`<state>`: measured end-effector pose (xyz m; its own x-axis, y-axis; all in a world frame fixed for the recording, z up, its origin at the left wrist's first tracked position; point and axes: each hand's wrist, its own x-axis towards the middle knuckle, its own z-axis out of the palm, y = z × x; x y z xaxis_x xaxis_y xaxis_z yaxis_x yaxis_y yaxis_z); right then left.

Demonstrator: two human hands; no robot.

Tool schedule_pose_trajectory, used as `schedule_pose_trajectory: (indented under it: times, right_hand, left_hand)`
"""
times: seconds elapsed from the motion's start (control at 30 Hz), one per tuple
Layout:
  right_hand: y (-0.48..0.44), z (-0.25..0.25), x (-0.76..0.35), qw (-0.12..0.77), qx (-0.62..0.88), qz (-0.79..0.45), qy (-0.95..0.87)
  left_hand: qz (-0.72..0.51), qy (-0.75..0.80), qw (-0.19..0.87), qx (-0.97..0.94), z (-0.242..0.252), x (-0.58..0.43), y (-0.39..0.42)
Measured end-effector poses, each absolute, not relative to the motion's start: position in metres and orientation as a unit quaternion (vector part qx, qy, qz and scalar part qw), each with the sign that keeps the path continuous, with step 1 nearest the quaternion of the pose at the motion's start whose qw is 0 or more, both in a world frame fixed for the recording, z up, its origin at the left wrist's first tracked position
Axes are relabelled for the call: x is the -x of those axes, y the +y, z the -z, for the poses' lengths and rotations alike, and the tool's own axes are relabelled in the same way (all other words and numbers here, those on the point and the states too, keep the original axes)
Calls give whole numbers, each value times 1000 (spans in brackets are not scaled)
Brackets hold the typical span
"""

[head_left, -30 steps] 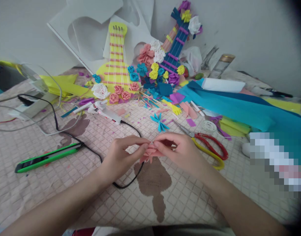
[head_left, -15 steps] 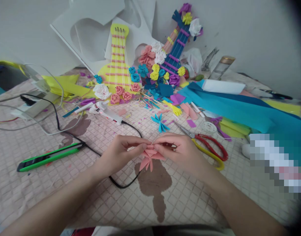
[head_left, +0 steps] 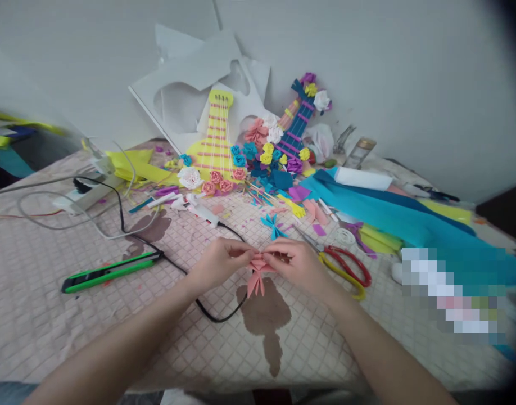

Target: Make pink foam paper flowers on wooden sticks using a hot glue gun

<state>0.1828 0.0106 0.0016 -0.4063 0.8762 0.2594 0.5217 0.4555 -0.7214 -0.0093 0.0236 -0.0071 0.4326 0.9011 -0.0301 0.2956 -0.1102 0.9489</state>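
Between both hands is a pink paper flower [head_left: 257, 281], its folded petals hanging down over the table. My left hand [head_left: 222, 260] pinches its upper left part between thumb and fingers. From the other side my right hand [head_left: 294, 261] pinches the upper right part, so the fingertips nearly meet and hide the top. Just beyond the hands lies a blue paper flower [head_left: 274, 226]. Scissors [head_left: 346, 264] with red and yellow handles rest to the right of my right hand. A black cable [head_left: 211, 316] runs beneath my left forearm.
A green hair straightener [head_left: 110, 273] lies at left. Farther back are a white glue gun [head_left: 202, 209], a yellow paper guitar [head_left: 216, 140] and a blue one [head_left: 295, 126] with paper flowers. Blue paper sheets [head_left: 380, 216] spread at right. A power strip [head_left: 83, 194] stands back left.
The camera view has tilted up and shifted, so the table's things appear lower or displaced. Both hands keep their pinch on the pink paper flower, with little finger movement.
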Motion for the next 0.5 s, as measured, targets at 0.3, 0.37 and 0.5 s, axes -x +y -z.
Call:
schedule_pose_trajectory:
  times: [0.3,0.37,0.5]
  right_hand:
    - [16,-5,-178,326,433,-262,-799]
    - [19,-4,-178,324,431,-264,-800]
    - [13,-9,-177,399,431,-200,-784]
  left_hand:
    - [-303,425,513,-681,5,15,33]
    - [-306,424,507,-686,3,16,35]
    - [-314,440,493,-682,-4,18,36]
